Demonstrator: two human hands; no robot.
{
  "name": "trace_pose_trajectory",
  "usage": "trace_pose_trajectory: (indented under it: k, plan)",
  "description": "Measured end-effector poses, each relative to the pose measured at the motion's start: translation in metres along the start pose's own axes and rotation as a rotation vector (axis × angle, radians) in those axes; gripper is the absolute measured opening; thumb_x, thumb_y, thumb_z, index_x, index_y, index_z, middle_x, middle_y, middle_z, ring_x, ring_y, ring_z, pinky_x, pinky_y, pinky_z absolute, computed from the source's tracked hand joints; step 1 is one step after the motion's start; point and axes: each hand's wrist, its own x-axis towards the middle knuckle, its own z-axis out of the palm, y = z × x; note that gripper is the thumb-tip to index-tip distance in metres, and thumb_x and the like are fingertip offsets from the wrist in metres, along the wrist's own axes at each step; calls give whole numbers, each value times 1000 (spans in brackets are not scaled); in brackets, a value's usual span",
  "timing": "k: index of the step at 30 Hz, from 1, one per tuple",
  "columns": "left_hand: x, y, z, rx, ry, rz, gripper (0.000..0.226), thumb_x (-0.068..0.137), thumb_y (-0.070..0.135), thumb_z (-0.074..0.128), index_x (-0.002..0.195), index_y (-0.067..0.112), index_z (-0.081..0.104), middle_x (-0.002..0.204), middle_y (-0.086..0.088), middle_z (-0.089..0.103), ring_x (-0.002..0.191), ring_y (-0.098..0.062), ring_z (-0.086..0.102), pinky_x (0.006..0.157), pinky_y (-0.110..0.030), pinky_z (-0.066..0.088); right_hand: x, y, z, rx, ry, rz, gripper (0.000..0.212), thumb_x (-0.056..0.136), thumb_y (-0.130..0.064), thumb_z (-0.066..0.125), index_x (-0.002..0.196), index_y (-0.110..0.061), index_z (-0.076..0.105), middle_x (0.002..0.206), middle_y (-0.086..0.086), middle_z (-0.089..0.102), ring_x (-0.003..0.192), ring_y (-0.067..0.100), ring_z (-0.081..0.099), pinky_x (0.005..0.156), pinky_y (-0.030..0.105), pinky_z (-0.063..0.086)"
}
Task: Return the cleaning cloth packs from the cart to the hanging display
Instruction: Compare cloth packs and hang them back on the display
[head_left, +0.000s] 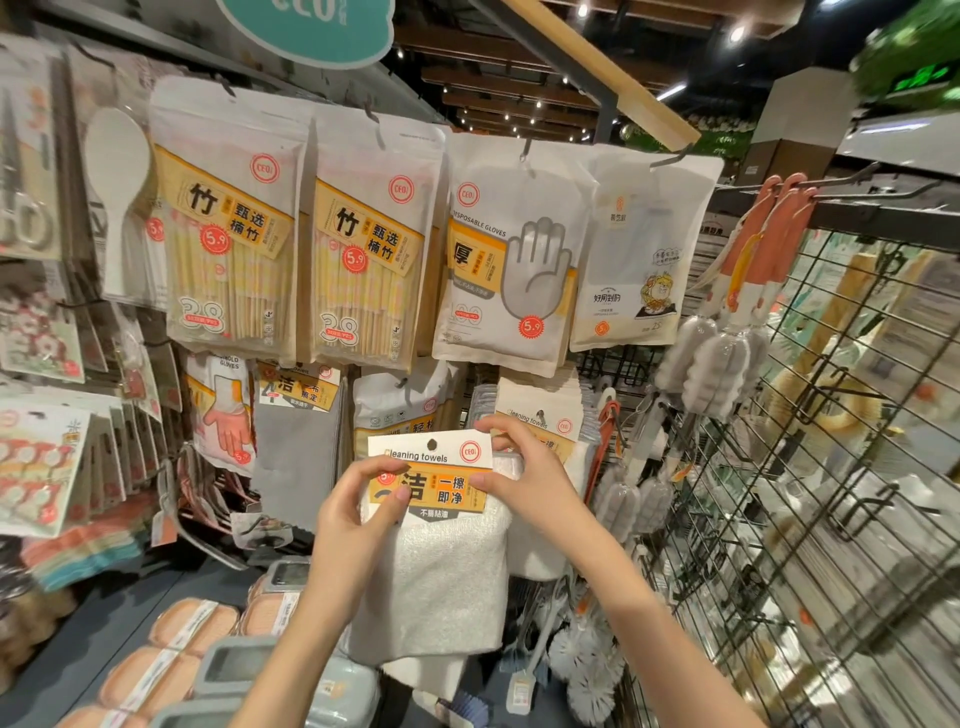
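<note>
A white cleaning cloth pack (441, 571) with an orange and white "Cleaning towels" header card (431, 457) is held up in front of the hanging display. My left hand (358, 514) pinches the card's left side. My right hand (524, 467) pinches its upper right corner. The card's hang hole shows at its top middle. Just behind, several identical packs (540, 415) hang on a hook of the display. The cart is out of view.
Chopstick packs (228, 218), disposable glove packs (509, 249) and grey cloths (296, 457) hang above and left. Bottle brushes (722, 358) hang on a wire grid panel (831, 467) at right. Sponges (187, 629) and grey boxes (234, 665) lie on the shelf below.
</note>
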Motion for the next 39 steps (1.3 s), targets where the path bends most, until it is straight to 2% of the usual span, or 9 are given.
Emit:
trace_pose_trajectory:
  k: [3, 6, 9, 11, 18, 24, 27, 31, 39]
  plan:
    - [-2, 1, 1, -5, -7, -15, 31, 86, 2, 65, 91, 32, 68, 106, 3, 68, 105, -20, 61, 89, -41, 47, -1, -1, -2, 15, 15, 24, 49, 73, -5, 74, 104, -38, 55, 112, -9, 61, 104, 5, 54, 95, 32, 44]
    - [-4, 3, 3, 25, -23, -19, 26, 86, 3, 65, 97, 27, 67, 107, 5, 68, 105, -16, 61, 90, -41, 48, -2, 1, -2, 39, 34, 32, 47, 72, -3, 75, 105, -32, 58, 113, -8, 61, 104, 9, 55, 93, 29, 45]
    - [-3, 7, 7, 79, -58, -5, 25, 87, 4, 64, 103, 23, 66, 108, 13, 67, 104, -5, 61, 90, -34, 50, -3, 4, -4, 63, 57, 27, 47, 72, 1, 74, 103, -31, 57, 108, -10, 62, 96, 2, 55, 83, 14, 45]
    - [-1, 11, 9, 84, -74, -8, 27, 85, 2, 65, 104, 22, 66, 108, 10, 68, 106, -8, 61, 87, -29, 52, -3, 6, -7, 85, 81, 25, 49, 72, 4, 73, 99, -33, 57, 103, -17, 60, 90, -4, 54, 74, 6, 43]
    - [2, 19, 12, 79, -67, 7, 35, 86, -8, 60, 111, 16, 64, 113, 7, 66, 95, 2, 63, 78, -11, 48, 1, 21, -33, 113, 193, 22, 51, 74, 6, 71, 96, -37, 56, 105, -8, 63, 97, 2, 56, 71, 8, 46]
    - [6, 20, 16, 57, -120, -34, 35, 86, -5, 61, 113, 18, 63, 108, 10, 69, 101, 3, 63, 91, -28, 53, 4, 33, -43, 119, 261, 20, 51, 74, 7, 69, 97, -37, 56, 102, -13, 63, 100, 4, 56, 73, 10, 47]
    - [11, 22, 17, 34, -133, -34, 35, 87, -3, 61, 111, 22, 64, 107, 11, 71, 102, -5, 65, 92, -33, 53, 8, 34, -50, 130, 282, 21, 50, 75, 8, 68, 96, -36, 56, 100, -13, 63, 97, 2, 58, 75, 20, 53]
    - [16, 23, 20, -7, -131, -62, 33, 86, -3, 63, 110, 21, 64, 105, 2, 72, 103, -17, 67, 95, -49, 50, 10, 41, -61, 165, 297, 33, 47, 77, 10, 66, 99, -31, 58, 100, -9, 64, 95, 0, 60, 67, 19, 54]
    - [20, 21, 20, 16, -135, -48, 31, 86, 1, 64, 108, 22, 66, 106, 5, 72, 102, -15, 67, 96, -46, 50, 20, 65, -69, 167, 374, 117, 42, 79, 12, 63, 102, -23, 57, 106, 1, 62, 99, 6, 59, 66, 21, 57]
